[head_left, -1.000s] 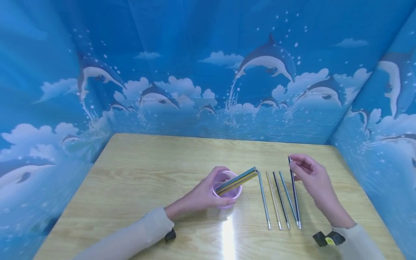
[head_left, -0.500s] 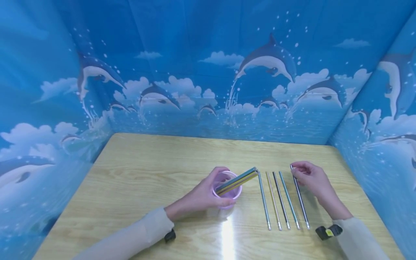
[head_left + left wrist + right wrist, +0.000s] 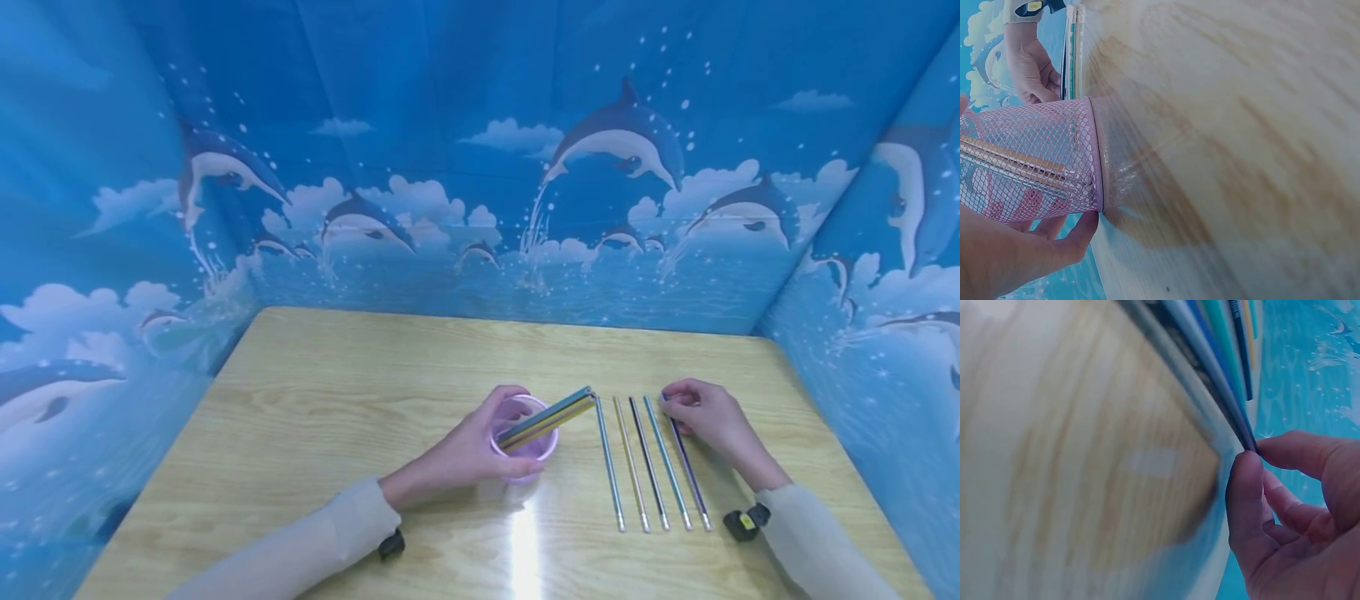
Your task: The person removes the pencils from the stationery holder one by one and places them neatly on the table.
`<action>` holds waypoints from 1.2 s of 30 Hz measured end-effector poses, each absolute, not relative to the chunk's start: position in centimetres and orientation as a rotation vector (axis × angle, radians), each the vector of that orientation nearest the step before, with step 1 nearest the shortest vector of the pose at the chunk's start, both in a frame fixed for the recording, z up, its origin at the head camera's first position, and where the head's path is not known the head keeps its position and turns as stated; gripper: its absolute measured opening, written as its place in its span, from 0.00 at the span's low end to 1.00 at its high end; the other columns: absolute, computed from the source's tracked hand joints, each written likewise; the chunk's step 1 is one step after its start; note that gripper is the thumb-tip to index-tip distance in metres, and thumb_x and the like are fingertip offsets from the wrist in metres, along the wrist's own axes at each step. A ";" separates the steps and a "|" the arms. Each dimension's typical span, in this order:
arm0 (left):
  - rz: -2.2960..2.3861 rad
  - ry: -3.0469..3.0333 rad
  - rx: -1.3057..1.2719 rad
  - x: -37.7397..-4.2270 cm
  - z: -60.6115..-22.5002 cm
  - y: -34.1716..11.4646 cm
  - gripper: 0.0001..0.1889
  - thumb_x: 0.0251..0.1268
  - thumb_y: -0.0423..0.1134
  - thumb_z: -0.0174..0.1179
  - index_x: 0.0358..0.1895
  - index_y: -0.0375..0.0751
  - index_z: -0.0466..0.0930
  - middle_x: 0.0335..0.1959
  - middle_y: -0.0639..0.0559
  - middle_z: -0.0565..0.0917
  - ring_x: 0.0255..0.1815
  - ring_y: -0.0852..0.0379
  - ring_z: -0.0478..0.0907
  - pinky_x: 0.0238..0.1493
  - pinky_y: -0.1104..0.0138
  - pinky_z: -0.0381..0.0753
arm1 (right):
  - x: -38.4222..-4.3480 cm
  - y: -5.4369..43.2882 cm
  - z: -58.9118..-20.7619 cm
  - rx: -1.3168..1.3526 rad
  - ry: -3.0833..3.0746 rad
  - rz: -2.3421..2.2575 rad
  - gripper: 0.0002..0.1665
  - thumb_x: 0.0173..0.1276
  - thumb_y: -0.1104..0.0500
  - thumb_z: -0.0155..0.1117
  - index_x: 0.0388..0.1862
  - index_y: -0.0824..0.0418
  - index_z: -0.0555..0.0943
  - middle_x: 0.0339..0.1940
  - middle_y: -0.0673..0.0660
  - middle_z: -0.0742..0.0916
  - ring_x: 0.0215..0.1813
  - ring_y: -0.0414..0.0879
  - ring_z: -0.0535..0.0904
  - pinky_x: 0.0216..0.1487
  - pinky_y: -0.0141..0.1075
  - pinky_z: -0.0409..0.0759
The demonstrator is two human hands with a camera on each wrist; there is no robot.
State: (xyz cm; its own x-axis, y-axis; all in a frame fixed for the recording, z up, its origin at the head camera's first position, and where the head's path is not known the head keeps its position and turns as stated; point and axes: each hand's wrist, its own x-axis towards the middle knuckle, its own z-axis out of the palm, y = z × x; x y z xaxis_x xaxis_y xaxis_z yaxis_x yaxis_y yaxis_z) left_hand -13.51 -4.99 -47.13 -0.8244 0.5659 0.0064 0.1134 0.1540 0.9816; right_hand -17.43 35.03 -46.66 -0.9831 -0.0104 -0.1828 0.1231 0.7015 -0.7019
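Observation:
My left hand (image 3: 480,437) grips a pink mesh pencil cup (image 3: 1035,159) from its left side. Several pencils (image 3: 551,417) lean to the right inside the cup and stick out over its rim. To the right of the cup, several pencils lie in a row, among them a yellowish one (image 3: 632,462), a black one (image 3: 649,462) and a light blue one (image 3: 667,462). At the row's right end, my right hand (image 3: 708,415) pinches the far end of a dark blue pencil (image 3: 688,471) between thumb and forefinger. Its eraser end points toward the near side of the table.
The wooden table (image 3: 337,375) bears everything. A blue dolphin-print curtain (image 3: 450,167) rises at its back and on both sides. Black wrist devices sit at the left cuff (image 3: 392,545) and right cuff (image 3: 746,522).
The dark blue pencil, which crossed close to the light blue one, first shifted right, then back slightly left, and now lies beside the row. My left hand and the cup have stayed put.

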 end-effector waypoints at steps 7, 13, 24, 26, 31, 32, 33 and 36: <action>1.695 2.086 0.646 -13.6 -47.2 -5.0 0.49 0.59 0.42 0.84 0.79 0.66 0.63 0.69 0.59 0.80 0.71 0.54 0.78 0.73 0.54 0.77 | -18.0 35.0 -47.1 0.063 2.774 -1.042 0.22 0.76 0.60 0.70 0.61 0.74 0.81 0.44 0.61 0.89 0.40 0.50 0.86 0.38 0.37 0.87; 1.692 2.076 0.656 -13.6 -47.2 -5.0 0.49 0.59 0.44 0.84 0.79 0.65 0.63 0.68 0.59 0.80 0.71 0.54 0.78 0.74 0.52 0.76 | -18.2 34.9 -47.4 0.035 2.848 -0.906 0.22 0.76 0.57 0.71 0.59 0.71 0.83 0.44 0.60 0.88 0.48 0.57 0.84 0.47 0.49 0.82; 1.702 2.072 0.658 -13.6 -47.1 -5.0 0.49 0.59 0.42 0.84 0.80 0.63 0.63 0.69 0.57 0.80 0.71 0.53 0.78 0.73 0.53 0.78 | -17.9 34.7 -47.1 0.070 2.839 -0.910 0.27 0.78 0.53 0.71 0.64 0.72 0.79 0.45 0.62 0.87 0.47 0.57 0.83 0.44 0.45 0.81; 1.707 2.065 0.666 -13.6 -47.1 -5.0 0.49 0.59 0.42 0.84 0.81 0.62 0.62 0.70 0.56 0.80 0.71 0.52 0.78 0.72 0.54 0.78 | -17.8 34.6 -47.0 0.072 2.838 -0.916 0.28 0.78 0.53 0.70 0.64 0.73 0.78 0.45 0.62 0.87 0.48 0.58 0.83 0.46 0.49 0.82; 1.698 2.084 0.694 -13.8 -47.6 -5.0 0.50 0.60 0.43 0.84 0.81 0.60 0.62 0.70 0.57 0.80 0.71 0.53 0.78 0.72 0.54 0.79 | -17.2 34.6 -46.8 0.071 2.862 -0.947 0.28 0.80 0.53 0.68 0.66 0.73 0.78 0.48 0.65 0.88 0.53 0.65 0.84 0.55 0.62 0.82; 1.694 2.088 0.688 -13.8 -47.6 -5.0 0.49 0.60 0.44 0.84 0.81 0.61 0.62 0.70 0.57 0.80 0.70 0.53 0.79 0.72 0.53 0.78 | -17.1 34.6 -46.8 0.073 2.868 -0.956 0.28 0.80 0.53 0.68 0.66 0.73 0.78 0.48 0.65 0.88 0.53 0.65 0.84 0.55 0.61 0.82; 1.693 2.090 0.682 -13.8 -47.6 -5.0 0.49 0.59 0.44 0.84 0.80 0.62 0.63 0.69 0.58 0.80 0.70 0.54 0.78 0.72 0.53 0.78 | -16.9 34.6 -46.8 0.074 2.875 -0.962 0.28 0.80 0.53 0.68 0.66 0.73 0.78 0.48 0.65 0.88 0.53 0.65 0.84 0.54 0.60 0.82; 1.690 2.090 0.637 -13.5 -47.3 -5.0 0.48 0.59 0.43 0.84 0.79 0.64 0.64 0.68 0.59 0.81 0.70 0.55 0.79 0.72 0.54 0.78 | -16.4 34.7 -46.7 0.077 2.875 -1.000 0.26 0.81 0.53 0.67 0.66 0.73 0.78 0.49 0.65 0.87 0.53 0.64 0.85 0.54 0.59 0.84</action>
State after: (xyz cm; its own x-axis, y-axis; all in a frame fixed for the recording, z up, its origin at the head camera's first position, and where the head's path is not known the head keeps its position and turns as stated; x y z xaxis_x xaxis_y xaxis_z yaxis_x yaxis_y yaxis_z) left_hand -13.50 -5.01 -47.31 -0.8263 0.5632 -0.0082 0.1099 0.1754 0.9783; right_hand -16.42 34.66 -46.68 -0.9941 0.0164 -0.1074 0.0795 0.7835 -0.6162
